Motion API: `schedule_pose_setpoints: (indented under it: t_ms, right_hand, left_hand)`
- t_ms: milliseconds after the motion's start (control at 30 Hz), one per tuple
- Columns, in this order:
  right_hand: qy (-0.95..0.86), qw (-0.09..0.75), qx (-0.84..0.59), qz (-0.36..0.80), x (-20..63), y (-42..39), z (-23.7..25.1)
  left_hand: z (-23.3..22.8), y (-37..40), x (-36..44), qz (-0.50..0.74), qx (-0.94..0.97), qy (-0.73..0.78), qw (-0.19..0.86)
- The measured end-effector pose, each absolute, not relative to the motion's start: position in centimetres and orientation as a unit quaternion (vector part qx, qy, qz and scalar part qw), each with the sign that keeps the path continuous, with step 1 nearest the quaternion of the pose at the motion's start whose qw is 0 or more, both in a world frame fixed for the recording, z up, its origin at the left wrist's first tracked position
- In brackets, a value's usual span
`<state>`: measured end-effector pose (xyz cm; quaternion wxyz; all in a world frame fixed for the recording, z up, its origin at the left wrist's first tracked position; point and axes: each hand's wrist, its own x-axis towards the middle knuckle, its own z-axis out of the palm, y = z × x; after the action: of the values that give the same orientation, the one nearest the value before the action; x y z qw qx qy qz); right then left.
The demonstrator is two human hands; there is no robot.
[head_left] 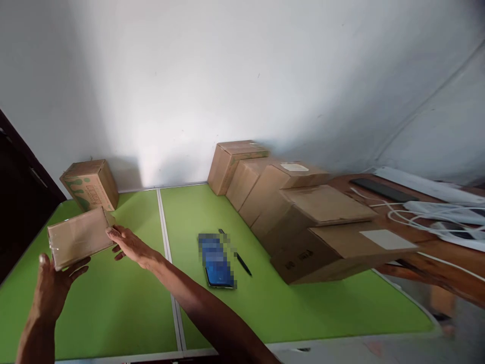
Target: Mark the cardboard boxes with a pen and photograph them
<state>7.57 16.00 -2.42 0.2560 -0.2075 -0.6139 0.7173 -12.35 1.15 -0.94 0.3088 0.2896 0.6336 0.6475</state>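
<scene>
A small brown cardboard box (78, 236) wrapped in clear tape hangs just above the green table (125, 298) at the left. My left hand (53, 288) grips its near left corner from below. My right hand (131, 245) reaches across and touches its right end with the fingertips. Behind it, by the wall, stands another small box (90, 185) printed with green marks.
A row of several plain cardboard boxes (303, 217) runs diagonally from the wall to the right side. A phone (216, 260) and a black pen (237, 253) lie mid-table. White cables (424, 215) and a dark flat object lie on a wooden surface at the right.
</scene>
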Motion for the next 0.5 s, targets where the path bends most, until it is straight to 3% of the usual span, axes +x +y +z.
schedule_pose_setpoints:
  t_ms: [500]
  right_hand:
    - [-0.61,0.257,-0.265,0.701,1.9,22.3,-3.6]
  left_hand:
    - [-5.2,15.2,-15.0,0.607,0.235,0.707,0.277]
